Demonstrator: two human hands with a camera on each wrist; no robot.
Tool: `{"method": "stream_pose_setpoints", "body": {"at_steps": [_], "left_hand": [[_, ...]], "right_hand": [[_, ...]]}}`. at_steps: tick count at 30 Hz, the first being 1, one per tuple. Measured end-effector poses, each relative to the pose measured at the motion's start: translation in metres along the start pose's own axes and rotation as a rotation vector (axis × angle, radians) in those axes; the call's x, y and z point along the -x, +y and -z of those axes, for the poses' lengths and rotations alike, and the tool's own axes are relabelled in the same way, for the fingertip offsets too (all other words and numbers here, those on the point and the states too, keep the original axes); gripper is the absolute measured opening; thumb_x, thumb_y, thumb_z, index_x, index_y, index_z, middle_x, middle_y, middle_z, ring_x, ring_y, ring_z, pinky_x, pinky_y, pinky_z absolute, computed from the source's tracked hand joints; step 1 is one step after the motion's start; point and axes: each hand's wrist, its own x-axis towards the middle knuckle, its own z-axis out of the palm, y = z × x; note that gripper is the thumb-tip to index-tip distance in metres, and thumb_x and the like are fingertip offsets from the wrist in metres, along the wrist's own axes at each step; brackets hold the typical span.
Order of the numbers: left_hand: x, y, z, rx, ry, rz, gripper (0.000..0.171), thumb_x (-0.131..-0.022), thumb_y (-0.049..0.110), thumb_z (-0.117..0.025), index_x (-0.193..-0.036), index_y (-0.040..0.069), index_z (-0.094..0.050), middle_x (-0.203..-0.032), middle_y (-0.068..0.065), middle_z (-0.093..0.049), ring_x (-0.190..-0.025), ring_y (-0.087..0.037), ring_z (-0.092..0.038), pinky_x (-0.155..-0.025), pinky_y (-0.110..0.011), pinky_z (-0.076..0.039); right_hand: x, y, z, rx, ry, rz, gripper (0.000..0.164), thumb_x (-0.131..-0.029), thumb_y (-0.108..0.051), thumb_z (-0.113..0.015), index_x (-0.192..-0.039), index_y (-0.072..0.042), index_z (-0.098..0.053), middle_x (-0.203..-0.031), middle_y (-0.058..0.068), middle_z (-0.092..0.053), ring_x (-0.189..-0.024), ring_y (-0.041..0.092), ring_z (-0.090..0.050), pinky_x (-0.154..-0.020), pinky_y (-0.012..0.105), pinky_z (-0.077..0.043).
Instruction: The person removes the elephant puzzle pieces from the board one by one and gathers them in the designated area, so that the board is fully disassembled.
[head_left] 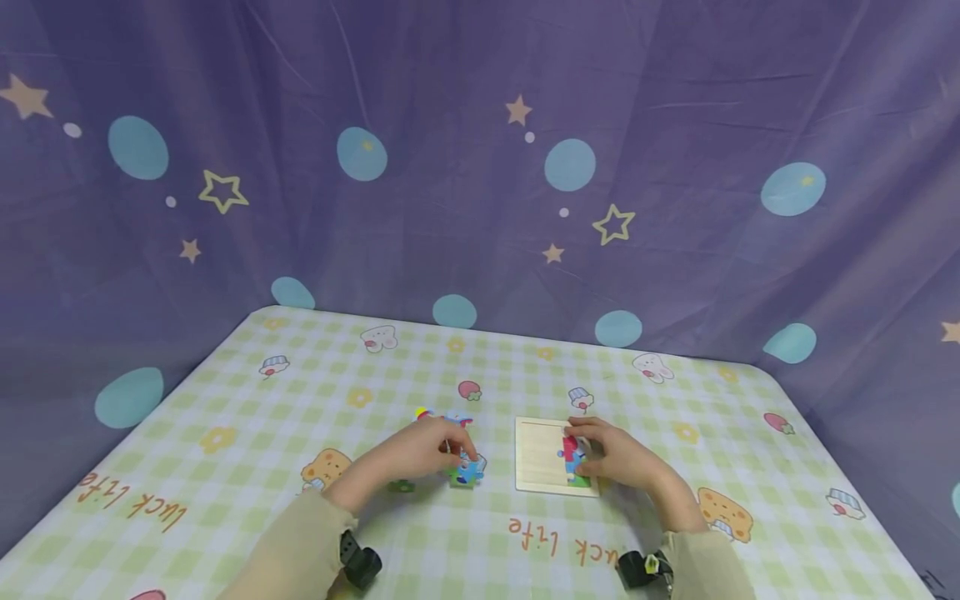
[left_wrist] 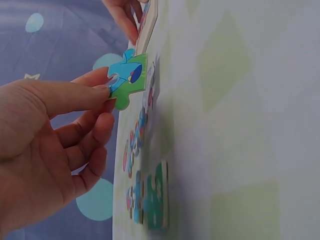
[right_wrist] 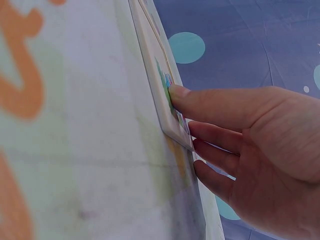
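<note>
My left hand [head_left: 426, 450] pinches a blue and green jigsaw piece [left_wrist: 134, 75] between thumb and fingertips, held above the tablecloth in the left wrist view. To its right lies a shallow wooden puzzle tray [head_left: 538, 457], with a few joined pieces [head_left: 572, 457] in red, blue and green along its right side. My right hand [head_left: 621, 454] grips that side of the tray, thumb over the pieces and fingers along the outer edge. In the right wrist view, the thumb [right_wrist: 181, 96] covers part of the pieces.
Several loose jigsaw pieces lie around the left hand, among them a green one [left_wrist: 156, 197] and a bright one [head_left: 423, 413] partly hidden beyond the hand. A checked tablecloth [head_left: 645, 533] with printed figures covers the table. Behind its far edge hangs a purple curtain [head_left: 465, 250].
</note>
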Motion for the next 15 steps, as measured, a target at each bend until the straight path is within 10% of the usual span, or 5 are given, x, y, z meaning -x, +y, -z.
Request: {"method": "stream_pose_setpoints", "body": {"at_steps": [15], "left_hand": [[0.0104,-0.0106,0.0029,0.013,-0.025,0.013,0.016,-0.083,0.001,-0.060,-0.089,0.013,-0.069,-0.078,0.005,-0.059,-0.070,-0.010,-0.049,-0.064,-0.023,-0.042]], "right_hand": [[0.0002,-0.0015,0.0002,-0.005,-0.005,-0.010,0.053,-0.078,-0.017,-0.070,-0.126,-0.001,-0.052,-0.141,0.017,-0.036,-0.131,0.039,-0.027,-0.102,0.053,-0.026]]}}
